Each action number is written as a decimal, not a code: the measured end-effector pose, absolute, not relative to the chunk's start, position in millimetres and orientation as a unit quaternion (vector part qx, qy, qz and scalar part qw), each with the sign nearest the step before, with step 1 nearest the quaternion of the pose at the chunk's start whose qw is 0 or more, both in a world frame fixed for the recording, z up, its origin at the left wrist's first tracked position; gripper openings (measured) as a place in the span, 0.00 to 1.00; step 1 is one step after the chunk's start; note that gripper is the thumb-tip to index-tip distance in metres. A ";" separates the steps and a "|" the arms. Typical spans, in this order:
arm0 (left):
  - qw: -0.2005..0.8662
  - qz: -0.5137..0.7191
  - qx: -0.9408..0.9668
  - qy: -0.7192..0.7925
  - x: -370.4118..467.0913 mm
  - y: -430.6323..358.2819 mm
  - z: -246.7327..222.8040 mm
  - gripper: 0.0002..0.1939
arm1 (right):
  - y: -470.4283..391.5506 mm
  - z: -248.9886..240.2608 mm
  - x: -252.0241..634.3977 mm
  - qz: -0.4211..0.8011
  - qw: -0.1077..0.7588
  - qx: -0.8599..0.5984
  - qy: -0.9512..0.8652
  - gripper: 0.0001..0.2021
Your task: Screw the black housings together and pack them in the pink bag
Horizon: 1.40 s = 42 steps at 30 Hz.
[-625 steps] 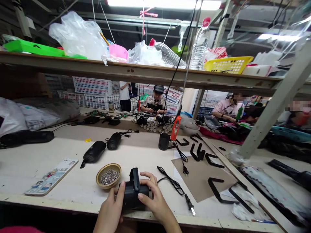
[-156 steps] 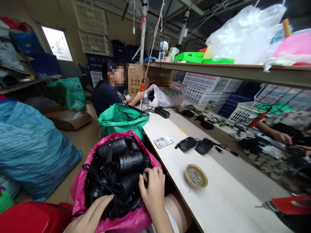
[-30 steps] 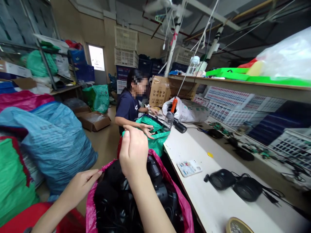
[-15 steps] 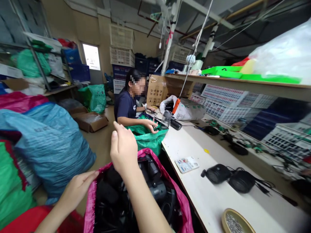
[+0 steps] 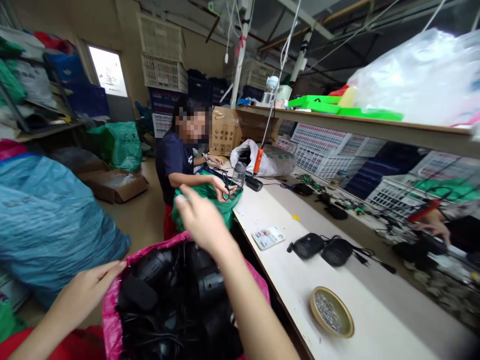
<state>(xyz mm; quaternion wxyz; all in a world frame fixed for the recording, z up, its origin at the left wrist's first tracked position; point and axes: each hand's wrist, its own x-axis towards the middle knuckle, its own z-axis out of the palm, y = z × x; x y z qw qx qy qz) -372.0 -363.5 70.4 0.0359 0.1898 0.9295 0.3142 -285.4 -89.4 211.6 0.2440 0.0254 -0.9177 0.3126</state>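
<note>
A pink woven bag (image 5: 111, 320) stands in front of me, its mouth wide and full of black electrical devices (image 5: 150, 300) with cables. At the left rim, my left hand (image 5: 84, 290) grips the bag's edge, fingertips at the pink fabric. My right hand (image 5: 204, 217) is raised over the far rim, slightly blurred, with its fingers stretched forward and nothing visible in them. Part of the bag's right side is hidden by my right forearm. Beyond my right hand is a green bag (image 5: 225, 212), where a co-worker's hand (image 5: 221, 187) holds a black cable.
The white workbench (image 5: 277, 272) at right bears a phone (image 5: 268, 237), two black round-ended devices (image 5: 309, 245), a bowl of small metal parts (image 5: 348, 327) and an orange electric screwdriver (image 5: 258, 160). A large blue sack (image 5: 56, 220) stands left. Another person's hand (image 5: 435, 225) shows far right.
My view has swung right, so the scene has shifted left. My right hand has moved to lie lower, nearer the bag's far rim. The left hand stays on the rim.
</note>
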 end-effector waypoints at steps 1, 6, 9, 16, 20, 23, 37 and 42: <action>0.050 0.325 0.187 0.926 -371.8 -362.0 71.7 0.25 | -76.3 216.3 -273.4 0.310 0.294 -0.005 -0.904 0.23; 0.052 0.350 0.177 0.918 -370.4 -352.7 70.9 0.26 | -67.6 123.6 -229.3 0.281 0.179 -0.072 -0.940 0.23; 0.042 0.364 0.170 0.915 -370.6 -349.5 66.5 0.27 | -78.2 74.9 -227.4 0.284 0.144 -0.065 -0.946 0.23; 0.073 0.382 0.159 0.907 -370.4 -350.2 62.3 0.34 | -56.7 180.5 -223.6 0.246 0.307 -0.056 -0.918 0.22; 0.074 0.393 0.144 0.905 -369.8 -349.4 61.3 0.34 | -69.4 150.9 -225.5 0.235 0.260 -0.051 -0.935 0.23; 0.076 0.402 0.133 0.903 -372.5 -349.7 58.4 0.32 | -89.2 82.9 -230.4 0.258 0.150 -0.092 -0.950 0.22; 0.069 0.448 0.093 0.886 -371.6 -347.8 52.3 0.31 | -78.5 145.4 -248.3 0.199 0.293 -0.038 -0.934 0.25; 0.069 0.450 0.048 0.889 -372.7 -343.5 54.5 0.33 | -102.3 60.9 -259.3 0.235 0.152 -0.042 -0.959 0.30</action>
